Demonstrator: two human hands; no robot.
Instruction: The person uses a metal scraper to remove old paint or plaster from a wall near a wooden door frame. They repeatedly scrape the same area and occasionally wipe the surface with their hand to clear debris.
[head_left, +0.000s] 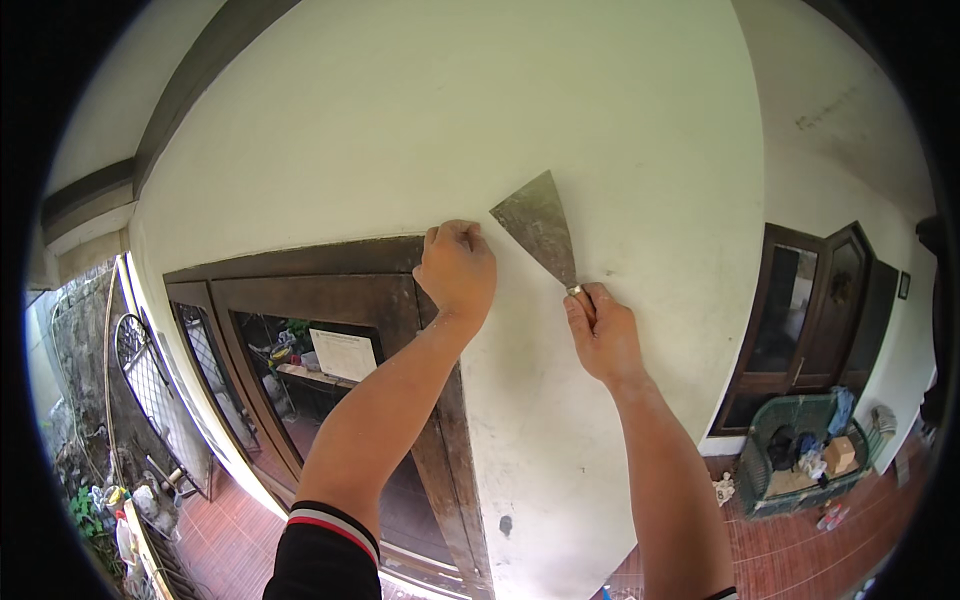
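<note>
My right hand (606, 330) grips the handle of a wide putty knife (540, 225), its metal blade pointing up and to the left against or close before a pale painted wall (465, 127). The blade bears greyish smears. To its left, my left hand (457, 270) is curled with bent fingers at the top corner of a dark wooden door frame (337, 259). Whether the fingers pinch something small there cannot be told. Dark spots and a greyish patch mark the wall below the blade.
Glass-paned wooden doors (300, 360) stand at the left, with a metal gate (161, 397) and piled items (142, 510) beyond. At right, a green wicker bench (795, 450) holds a cardboard box (838, 454) and cloths, before another wooden door (832, 322).
</note>
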